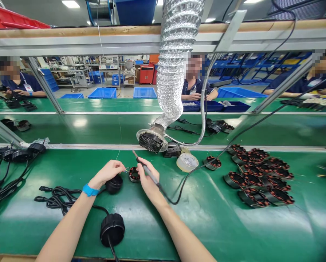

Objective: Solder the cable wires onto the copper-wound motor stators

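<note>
My left hand [109,171], with a blue wristband, is pinched on a thin solder wire [120,145] that runs up out of view. Its fingertips sit beside a small round coil part [133,174] on the green mat. My right hand [146,181] grips a soldering iron [141,163] like a pen, tip pointing up and left above the coil part. A black round housing [114,183] lies just under my left hand. A second black round housing [112,229] with a cable lies nearer to me.
A fume extractor fan [151,141] on a silver flexible duct hangs just behind my hands. A tape roll [187,162] and several wound coil parts [258,176] lie to the right. Black cables [56,196] lie on the left. Other people work across the green conveyor [102,127].
</note>
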The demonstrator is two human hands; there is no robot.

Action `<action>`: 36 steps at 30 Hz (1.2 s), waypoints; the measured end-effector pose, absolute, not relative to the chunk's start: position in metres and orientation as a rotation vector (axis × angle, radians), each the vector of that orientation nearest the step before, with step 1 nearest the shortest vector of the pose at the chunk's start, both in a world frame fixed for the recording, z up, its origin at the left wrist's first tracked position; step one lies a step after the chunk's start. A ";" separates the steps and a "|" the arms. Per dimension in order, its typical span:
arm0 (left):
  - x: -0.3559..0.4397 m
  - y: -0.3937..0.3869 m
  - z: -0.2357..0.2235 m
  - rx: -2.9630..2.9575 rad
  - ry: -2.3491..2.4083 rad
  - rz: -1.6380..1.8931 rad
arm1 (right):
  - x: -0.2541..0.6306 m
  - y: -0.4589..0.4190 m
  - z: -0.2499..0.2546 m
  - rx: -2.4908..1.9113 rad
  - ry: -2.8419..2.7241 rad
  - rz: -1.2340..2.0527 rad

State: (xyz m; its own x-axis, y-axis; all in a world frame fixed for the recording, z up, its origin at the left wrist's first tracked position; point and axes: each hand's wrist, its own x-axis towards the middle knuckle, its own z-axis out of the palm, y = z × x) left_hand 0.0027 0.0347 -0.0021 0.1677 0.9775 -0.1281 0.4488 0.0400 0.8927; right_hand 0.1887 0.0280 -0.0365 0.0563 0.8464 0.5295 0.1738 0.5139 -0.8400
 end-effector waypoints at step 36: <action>0.002 0.034 -0.006 1.577 1.430 0.728 | 0.191 0.022 -0.040 -1.014 -1.279 0.622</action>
